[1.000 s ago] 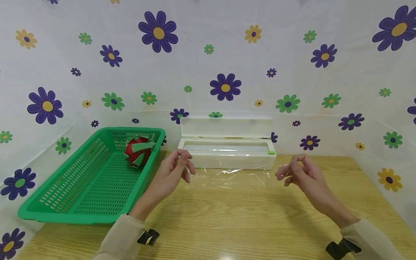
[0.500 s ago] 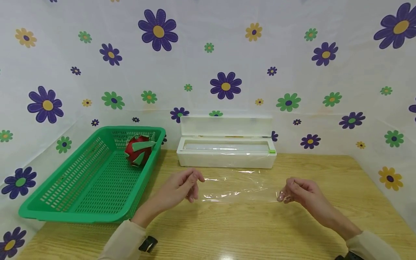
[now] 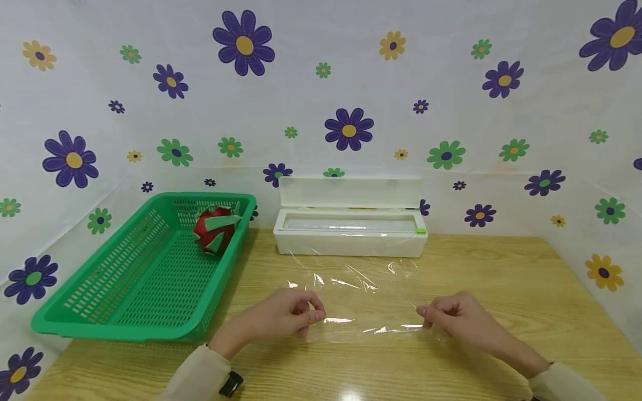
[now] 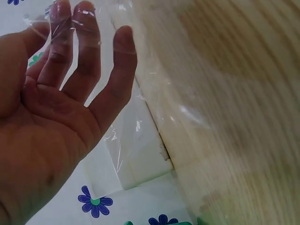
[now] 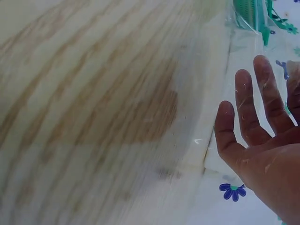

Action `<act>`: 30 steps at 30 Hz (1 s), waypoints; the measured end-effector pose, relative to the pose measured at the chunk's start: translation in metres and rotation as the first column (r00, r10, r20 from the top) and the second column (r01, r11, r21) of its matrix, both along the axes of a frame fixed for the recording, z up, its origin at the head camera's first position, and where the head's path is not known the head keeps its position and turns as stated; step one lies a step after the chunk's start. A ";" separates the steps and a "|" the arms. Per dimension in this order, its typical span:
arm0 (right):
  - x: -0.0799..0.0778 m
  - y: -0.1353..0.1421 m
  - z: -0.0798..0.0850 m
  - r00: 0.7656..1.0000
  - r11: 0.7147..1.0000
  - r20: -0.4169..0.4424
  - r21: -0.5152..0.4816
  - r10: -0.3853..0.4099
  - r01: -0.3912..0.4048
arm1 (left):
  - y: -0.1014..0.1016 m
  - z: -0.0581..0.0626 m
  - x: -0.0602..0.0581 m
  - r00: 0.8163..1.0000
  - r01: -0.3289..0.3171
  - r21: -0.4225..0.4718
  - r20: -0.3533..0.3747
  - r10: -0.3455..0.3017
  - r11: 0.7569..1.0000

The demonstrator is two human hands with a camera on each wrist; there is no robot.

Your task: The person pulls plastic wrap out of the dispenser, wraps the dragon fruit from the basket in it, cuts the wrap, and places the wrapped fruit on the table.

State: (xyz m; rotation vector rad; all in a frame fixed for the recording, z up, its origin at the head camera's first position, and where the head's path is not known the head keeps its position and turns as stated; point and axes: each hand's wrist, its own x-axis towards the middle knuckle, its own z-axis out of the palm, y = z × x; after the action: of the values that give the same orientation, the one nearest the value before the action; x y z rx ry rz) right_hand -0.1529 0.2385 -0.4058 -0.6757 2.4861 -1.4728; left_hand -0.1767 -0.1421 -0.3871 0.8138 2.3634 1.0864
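Note:
A clear sheet of plastic wrap [image 3: 363,303] stretches from the white wrap dispenser box [image 3: 351,245] toward the front, just over the table. My left hand [image 3: 288,317] pinches its near left corner between thumb and index finger. At the near right corner my right hand [image 3: 458,320] pinches it the same way. In the left wrist view, film lies over the fingertips [image 4: 84,14] and the other fingers are spread. The right wrist view shows three fingers [image 5: 251,110] extended behind the film, with the thumb out of frame. The box's lid [image 3: 351,192] stands raised, and a roll [image 3: 346,224] lies inside.
A green plastic basket [image 3: 117,334] stands on the left, holding a red dragon fruit [image 3: 213,231] with green scales at its far right corner. The wooden table [image 3: 501,278] ends at a white flower-printed cloth [image 3: 301,100] behind.
Both hands have moved toward the front edge, drawing the plastic wrap further out of the box. The film now spans a longer stretch of table. Box and basket stay in place.

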 end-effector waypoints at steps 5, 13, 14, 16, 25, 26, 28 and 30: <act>0.006 -0.006 -0.006 0.993 0.997 -0.120 0.074 0.017 -0.008 | 0.000 -0.002 0.003 1.000 0.021 -0.026 0.022 -0.021 0.999; 0.013 -0.010 -0.011 0.940 0.984 -0.323 0.168 0.108 -0.055 | -0.002 -0.005 0.004 0.997 0.065 -0.073 -0.040 -0.068 0.995; 0.014 -0.010 -0.011 0.937 0.981 -0.326 0.185 0.123 -0.064 | -0.003 -0.004 0.005 0.997 0.068 -0.074 -0.031 -0.070 0.995; 0.016 -0.009 -0.011 0.934 0.973 -0.328 0.219 0.143 -0.072 | -0.003 -0.004 0.006 0.997 0.071 -0.079 -0.013 -0.072 0.994; 0.023 -0.004 -0.016 0.905 0.912 -0.377 0.409 0.199 -0.030 | 0.002 -0.006 0.011 0.988 0.118 -0.188 -0.073 -0.133 0.975; 0.022 -0.003 -0.016 0.899 0.902 -0.386 0.431 0.206 -0.022 | 0.003 -0.007 0.012 0.986 0.116 -0.214 -0.095 -0.139 0.970; 0.021 -0.002 -0.017 0.895 0.885 -0.387 0.465 0.221 -0.017 | 0.004 -0.007 0.015 0.980 0.102 -0.278 -0.138 -0.144 0.955; 0.019 -0.001 -0.016 0.895 0.872 -0.380 0.489 0.235 -0.021 | 0.005 -0.007 0.017 0.975 0.086 -0.323 -0.169 -0.146 0.943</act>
State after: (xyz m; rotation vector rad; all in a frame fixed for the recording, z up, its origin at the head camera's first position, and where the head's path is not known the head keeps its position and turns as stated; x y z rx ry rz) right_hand -0.1337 0.2372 -0.4219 -1.1315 2.8831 -0.6546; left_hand -0.1601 -0.1368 -0.3938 0.9587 2.5188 0.5834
